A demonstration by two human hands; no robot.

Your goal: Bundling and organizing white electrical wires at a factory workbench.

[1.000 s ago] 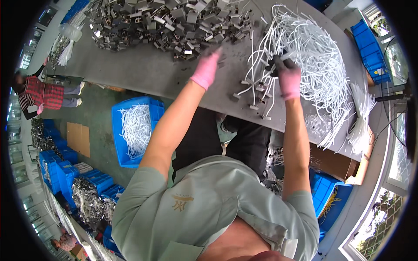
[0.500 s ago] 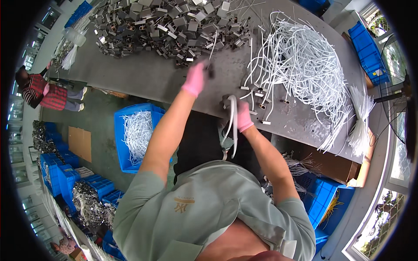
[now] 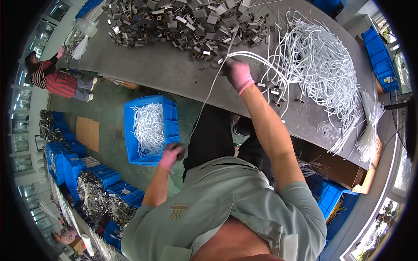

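Observation:
Both hands wear pink gloves with darkened fingers. My left hand (image 3: 173, 154) is drawn back beside my left thigh, closed on the lower end of a thin white cable (image 3: 206, 102). That cable runs slantwise up past my right hand (image 3: 238, 75), which is over the table near the heap of parts. Several thicker white cables (image 3: 257, 56) curve from the right hand's closed fingers toward the cable pile. The fingertips are partly hidden, so I cannot tell whether the thin cable also passes through that grip.
Small grey metal parts (image 3: 187, 21) are heaped along the table's (image 3: 143, 65) far side. A tangled white cable pile (image 3: 320, 65) and a cable bundle (image 3: 370, 126) lie right. Left of my legs, a blue crate (image 3: 170, 119) holds white pieces. Another person (image 3: 56, 78) stands far left.
My left hand has moved from the table down to beside my thigh, with the thin cable stretched behind it. My right hand has moved up and forward with the white cables.

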